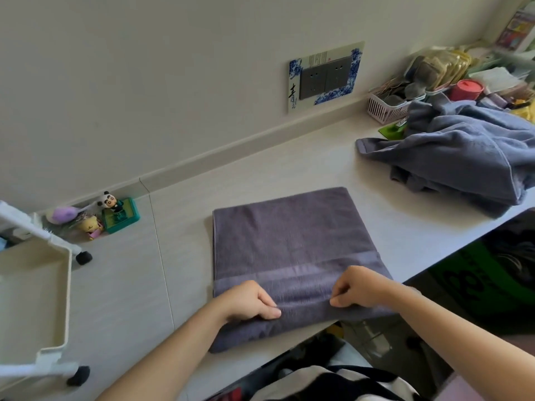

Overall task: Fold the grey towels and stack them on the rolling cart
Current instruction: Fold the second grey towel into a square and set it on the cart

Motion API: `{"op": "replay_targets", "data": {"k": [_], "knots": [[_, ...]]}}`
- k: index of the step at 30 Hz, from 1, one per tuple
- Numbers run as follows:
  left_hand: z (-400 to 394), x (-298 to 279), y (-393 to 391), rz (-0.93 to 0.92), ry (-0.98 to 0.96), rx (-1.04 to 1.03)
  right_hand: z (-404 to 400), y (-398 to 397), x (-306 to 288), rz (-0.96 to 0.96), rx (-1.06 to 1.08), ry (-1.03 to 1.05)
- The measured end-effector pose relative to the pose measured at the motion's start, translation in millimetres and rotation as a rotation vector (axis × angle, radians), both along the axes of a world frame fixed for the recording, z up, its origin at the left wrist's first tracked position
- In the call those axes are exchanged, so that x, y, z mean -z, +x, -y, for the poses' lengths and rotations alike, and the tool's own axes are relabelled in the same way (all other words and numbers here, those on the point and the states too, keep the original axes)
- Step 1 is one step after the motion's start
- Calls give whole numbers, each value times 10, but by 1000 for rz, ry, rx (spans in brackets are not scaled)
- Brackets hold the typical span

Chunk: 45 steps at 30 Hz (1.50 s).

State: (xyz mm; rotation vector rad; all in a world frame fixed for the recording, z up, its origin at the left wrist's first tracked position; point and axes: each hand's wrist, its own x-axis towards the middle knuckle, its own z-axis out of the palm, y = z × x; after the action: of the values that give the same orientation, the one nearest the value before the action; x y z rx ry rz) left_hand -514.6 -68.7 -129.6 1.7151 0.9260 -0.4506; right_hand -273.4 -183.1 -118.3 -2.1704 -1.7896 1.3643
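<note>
Both hands pinched the near edge of a folded grey towel on the tabletop.

Left hand [250,299] had fingers curled, thumb and fingertips nipping a ridge of cloth at the towel's near hem; right hand [360,287] did the same just beside it, a short gap of fabric between the two. Folded grey towel [278,241] lay flat as a rough rectangle, near edge at the lip of the tabletop [179,256], woven band running across it just beyond the knuckles. Unfolded pile of grey towels [463,157] sat crumpled well apart at far right. Rolling cart [68,285], white, top tray and black casters visible, stood at left. Small toy figures [95,215] sat against the wall near the cart. Pink basket [385,107] behind the pile. Wall socket plate [325,76] above.
</note>
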Motion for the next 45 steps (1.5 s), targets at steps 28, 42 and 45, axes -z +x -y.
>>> {"op": "replay_targets", "data": {"k": [28, 42, 45], "knots": [[-1494, 334, 823, -240, 712, 139, -1879, 603, 394, 421, -138, 63], [-1104, 774, 377, -262, 934, -131, -1126, 431, 885, 558, 214, 365], [-1141, 766, 351, -270, 906, -191, -1106, 470, 886, 566, 283, 334]]}}
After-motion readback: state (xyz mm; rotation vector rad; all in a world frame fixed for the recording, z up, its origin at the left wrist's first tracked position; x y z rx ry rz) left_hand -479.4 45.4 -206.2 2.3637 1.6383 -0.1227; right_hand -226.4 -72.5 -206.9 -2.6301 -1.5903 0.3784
